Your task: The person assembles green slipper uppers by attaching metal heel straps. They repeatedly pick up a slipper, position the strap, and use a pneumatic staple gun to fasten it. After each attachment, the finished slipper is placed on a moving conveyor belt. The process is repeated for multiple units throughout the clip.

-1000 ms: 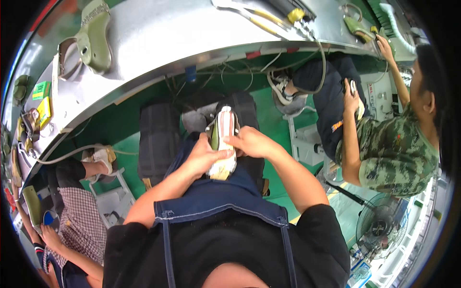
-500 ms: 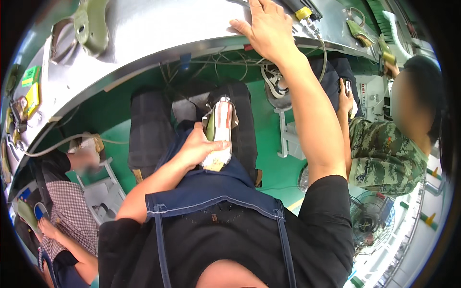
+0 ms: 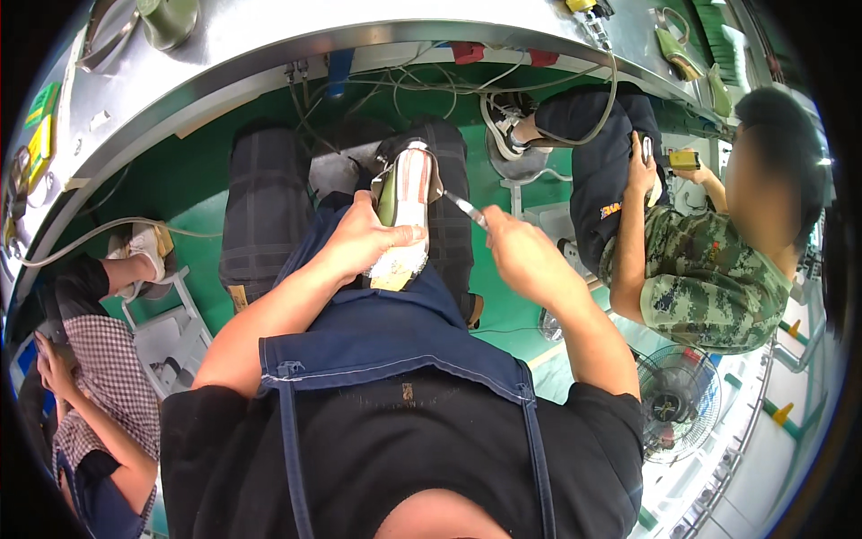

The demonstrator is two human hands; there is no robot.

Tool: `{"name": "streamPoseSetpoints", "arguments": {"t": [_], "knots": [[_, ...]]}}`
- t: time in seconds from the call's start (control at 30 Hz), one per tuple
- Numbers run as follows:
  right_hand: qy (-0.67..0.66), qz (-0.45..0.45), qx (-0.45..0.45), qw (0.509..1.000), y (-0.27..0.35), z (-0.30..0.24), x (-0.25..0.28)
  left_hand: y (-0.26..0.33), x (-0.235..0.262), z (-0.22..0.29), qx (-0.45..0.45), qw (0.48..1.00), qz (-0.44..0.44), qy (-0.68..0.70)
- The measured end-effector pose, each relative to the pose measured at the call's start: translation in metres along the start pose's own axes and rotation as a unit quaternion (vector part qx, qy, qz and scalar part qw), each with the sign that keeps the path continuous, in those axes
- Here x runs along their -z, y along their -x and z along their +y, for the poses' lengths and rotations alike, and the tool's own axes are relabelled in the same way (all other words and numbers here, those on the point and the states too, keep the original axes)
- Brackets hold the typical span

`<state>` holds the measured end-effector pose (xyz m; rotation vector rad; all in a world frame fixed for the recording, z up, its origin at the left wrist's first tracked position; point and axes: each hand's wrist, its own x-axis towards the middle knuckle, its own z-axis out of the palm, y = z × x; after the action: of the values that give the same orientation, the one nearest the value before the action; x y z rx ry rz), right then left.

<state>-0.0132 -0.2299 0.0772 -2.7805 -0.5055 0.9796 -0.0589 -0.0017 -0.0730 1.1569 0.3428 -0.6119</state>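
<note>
An unfinished shoe point(image 3: 413, 193) lies bottom up on my lap, its pale insole with red-brown stripes showing and a green upper along the left side. The heel end, nearest me, is whitish and yellow. My left hand point(image 3: 364, 238) wraps round it from the left, thumb across the insole. Closed round a slim metal hand tool point(image 3: 465, 208), my right hand point(image 3: 523, 256) is to the right of the shoe. The tool's tip meets the loose upper edge near the toe; its jaw or blade is too small to make out.
A metal workbench point(image 3: 269, 40) curves across the front, with a green shoe part point(image 3: 169, 22) on it. Hoses and cables point(image 3: 422, 90) hang beneath. A co-worker in camouflage point(image 3: 709, 278) sits at right near a fan point(image 3: 669, 404); another person in checked cloth point(image 3: 108, 377) is at left.
My right hand has come back from the workbench to the shoe, now holding the metal hand tool. My left hand keeps its grip. The view has tilted down a little.
</note>
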Motion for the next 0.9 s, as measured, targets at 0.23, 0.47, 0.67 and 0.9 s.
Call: {"name": "streamPoseSetpoints", "arguments": {"t": [0.23,0.47,0.67,0.9], "knots": [[-0.046,-0.131,-0.013,0.99,-0.011,0.008,0.025,0.0,-0.002,0.004,0.003,1.0,-0.001,0.001],[0.021,-0.201,-0.026,0.979,-0.034,0.003,0.045,0.0,-0.003,0.008,-0.017,1.0,0.001,0.019],[0.052,-0.229,-0.035,0.971,-0.04,-0.009,0.057,-0.004,0.0,0.005,-0.011,1.0,-0.006,0.004],[0.049,-0.225,-0.034,0.972,-0.041,-0.01,0.057,-0.002,0.001,0.005,-0.009,1.0,-0.007,0.016]]}}
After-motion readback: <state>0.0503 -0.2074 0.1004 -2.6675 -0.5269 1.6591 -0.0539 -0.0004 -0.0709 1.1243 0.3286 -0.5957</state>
